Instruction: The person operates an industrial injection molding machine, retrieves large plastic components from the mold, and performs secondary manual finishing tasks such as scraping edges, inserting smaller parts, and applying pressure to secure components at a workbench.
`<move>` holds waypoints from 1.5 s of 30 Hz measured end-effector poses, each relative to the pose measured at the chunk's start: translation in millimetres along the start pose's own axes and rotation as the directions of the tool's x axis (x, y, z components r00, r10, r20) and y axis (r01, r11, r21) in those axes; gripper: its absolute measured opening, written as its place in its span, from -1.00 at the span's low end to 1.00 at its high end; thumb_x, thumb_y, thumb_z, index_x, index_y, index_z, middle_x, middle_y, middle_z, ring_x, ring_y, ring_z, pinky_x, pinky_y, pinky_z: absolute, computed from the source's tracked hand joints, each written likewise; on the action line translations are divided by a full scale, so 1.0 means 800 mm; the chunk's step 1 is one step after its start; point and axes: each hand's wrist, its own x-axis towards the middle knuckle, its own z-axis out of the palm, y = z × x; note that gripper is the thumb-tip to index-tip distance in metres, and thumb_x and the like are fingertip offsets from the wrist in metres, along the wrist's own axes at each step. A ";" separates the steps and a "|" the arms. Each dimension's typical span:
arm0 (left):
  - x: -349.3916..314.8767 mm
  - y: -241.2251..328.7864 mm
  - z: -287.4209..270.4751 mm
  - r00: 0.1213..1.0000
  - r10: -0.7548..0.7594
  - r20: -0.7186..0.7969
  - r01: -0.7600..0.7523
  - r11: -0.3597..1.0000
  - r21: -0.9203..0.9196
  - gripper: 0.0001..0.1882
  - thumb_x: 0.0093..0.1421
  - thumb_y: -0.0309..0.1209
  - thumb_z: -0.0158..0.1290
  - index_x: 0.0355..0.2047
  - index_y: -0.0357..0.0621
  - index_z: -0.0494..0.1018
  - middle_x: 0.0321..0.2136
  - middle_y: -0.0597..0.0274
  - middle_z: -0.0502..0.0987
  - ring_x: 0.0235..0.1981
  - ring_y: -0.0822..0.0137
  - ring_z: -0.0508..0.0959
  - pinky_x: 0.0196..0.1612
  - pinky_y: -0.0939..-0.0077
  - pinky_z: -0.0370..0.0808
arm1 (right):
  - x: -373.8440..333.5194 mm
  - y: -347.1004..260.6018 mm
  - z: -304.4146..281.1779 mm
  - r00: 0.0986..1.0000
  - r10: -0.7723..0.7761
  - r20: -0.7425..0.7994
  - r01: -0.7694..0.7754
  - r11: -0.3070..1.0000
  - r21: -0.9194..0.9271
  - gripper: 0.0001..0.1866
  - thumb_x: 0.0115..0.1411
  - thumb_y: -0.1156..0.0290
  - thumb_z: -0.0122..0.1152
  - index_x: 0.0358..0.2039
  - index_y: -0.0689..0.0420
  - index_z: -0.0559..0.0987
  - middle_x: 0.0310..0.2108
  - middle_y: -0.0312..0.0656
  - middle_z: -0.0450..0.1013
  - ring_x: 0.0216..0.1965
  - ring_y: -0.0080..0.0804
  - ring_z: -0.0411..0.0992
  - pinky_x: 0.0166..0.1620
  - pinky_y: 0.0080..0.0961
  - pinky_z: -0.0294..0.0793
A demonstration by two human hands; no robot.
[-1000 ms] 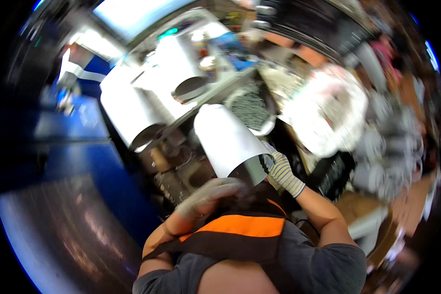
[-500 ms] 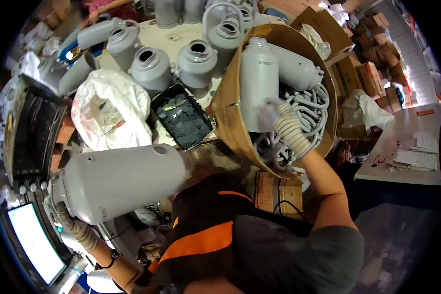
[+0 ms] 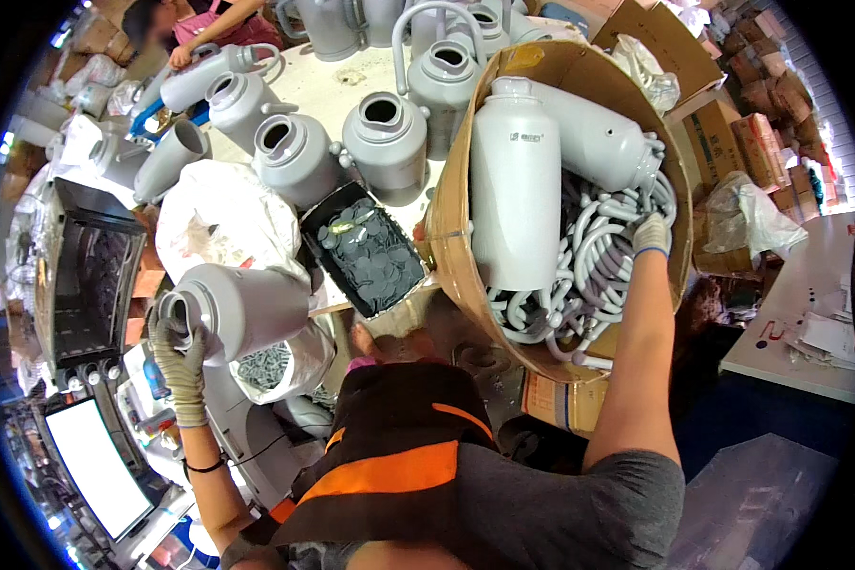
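Right grip (image 3: 652, 237) moved to grey curved tubes (image 3: 596, 255).

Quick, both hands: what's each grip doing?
Left hand: holding a grey canister by its neck.
Right hand: at the grey curved tubes in the carton; cannot tell whether it grips one.

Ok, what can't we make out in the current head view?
All in the head view:
- Right hand: whether it grips a handle; its own back hides the fingertips.
- Carton: its bottom, under the piled grey handles.
- Grey container in the left hand: its base, hidden by its own side.
- Screen: its content, washed out by brightness.
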 end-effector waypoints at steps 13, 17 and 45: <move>-0.008 0.049 -0.004 0.965 0.191 -0.181 -0.177 0.980 0.088 -0.55 -0.18 -0.38 0.31 -0.26 -0.15 0.39 0.00 -0.05 0.40 0.00 0.05 0.43 0.09 0.22 0.35 | -0.379 -0.257 -0.162 0.464 -0.863 0.201 -0.234 0.099 0.967 -0.65 0.23 0.22 0.05 -0.08 0.19 0.41 -0.50 -0.30 0.31 -0.51 -0.55 0.26 -0.44 -0.65 0.25; -0.023 0.037 -0.009 0.976 0.099 -0.196 -0.142 0.965 -0.219 -0.57 -0.18 -0.39 0.31 -0.33 -0.14 0.33 0.02 -0.13 0.35 0.01 0.02 0.42 0.07 0.22 0.36 | -0.659 -0.290 -0.056 0.290 -0.844 0.451 -0.255 0.386 0.887 -0.65 0.17 0.29 0.07 -0.06 0.15 0.37 -0.38 -0.22 0.32 -0.37 -0.40 0.31 -0.30 -0.45 0.34; -0.035 -0.085 -0.015 0.975 -0.120 -0.185 0.026 0.896 -0.443 -0.57 -0.10 -0.20 0.33 -0.35 0.00 0.33 -0.03 -0.17 0.37 0.02 -0.05 0.43 0.00 0.20 0.44 | -0.867 -0.305 0.055 -0.067 -0.377 0.924 -0.529 0.798 0.288 -0.61 0.15 0.02 0.16 -0.39 0.11 0.39 -0.73 -0.37 0.21 -0.81 -0.55 0.14 -0.74 -0.57 0.12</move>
